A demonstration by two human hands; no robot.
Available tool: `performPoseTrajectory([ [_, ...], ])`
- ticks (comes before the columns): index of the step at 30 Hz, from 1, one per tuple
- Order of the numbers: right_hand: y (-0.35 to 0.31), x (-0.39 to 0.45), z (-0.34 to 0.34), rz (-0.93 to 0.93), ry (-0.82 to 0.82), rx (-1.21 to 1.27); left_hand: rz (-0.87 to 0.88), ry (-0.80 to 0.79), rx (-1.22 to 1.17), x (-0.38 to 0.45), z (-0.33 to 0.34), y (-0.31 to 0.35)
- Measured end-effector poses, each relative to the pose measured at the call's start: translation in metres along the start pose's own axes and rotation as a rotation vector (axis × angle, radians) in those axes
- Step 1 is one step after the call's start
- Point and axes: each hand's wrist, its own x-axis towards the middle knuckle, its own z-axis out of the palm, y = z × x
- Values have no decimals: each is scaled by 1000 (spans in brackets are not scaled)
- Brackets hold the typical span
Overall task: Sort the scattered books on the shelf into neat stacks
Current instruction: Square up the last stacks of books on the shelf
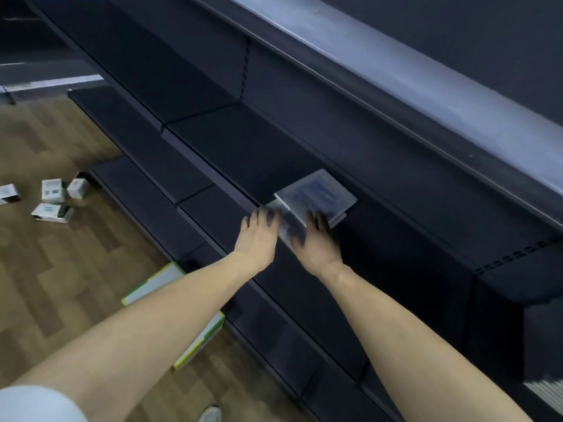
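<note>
Two bare arms reach out to a long dark metal shelf (pixel 243 141). On this shelf lie two thin grey books wrapped in shiny clear plastic. The top book (pixel 316 193) sits a bit crooked on the bottom book (pixel 286 226), so their edges do not line up. The books are close to the near edge of the shelf.

The left hand (pixel 259 236) is flat and loose, with the fingers spread out. Its fingertips touch the left edge of the bottom book. The right hand (pixel 316 242) is also flat and loose. It rests on the near right part of the books, with the fingers lying over the top book's near corner. Neither hand is curled around a book.

Down on the left is a brown wood floor (pixel 61 269). Some small white boxes (pixel 54 199) lie scattered on it, far from the hands. A flat white box with green and yellow edges (pixel 158 281) lies on the floor just beside the bottom of the shelves, partly hidden under the left arm.
</note>
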Motion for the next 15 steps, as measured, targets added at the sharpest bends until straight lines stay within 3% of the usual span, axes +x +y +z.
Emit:
performPoseTrajectory([
  [5, -1, 12, 2, 65, -79, -62, 25, 19, 14, 17, 0, -5],
  [10, -12, -9, 14, 6, 128, -265, -110, -13, -67, 39, -13, -1],
  [15, -12, -19, 14, -19, 213, -381, -14, -65, 54, 41, -10, -3],
])
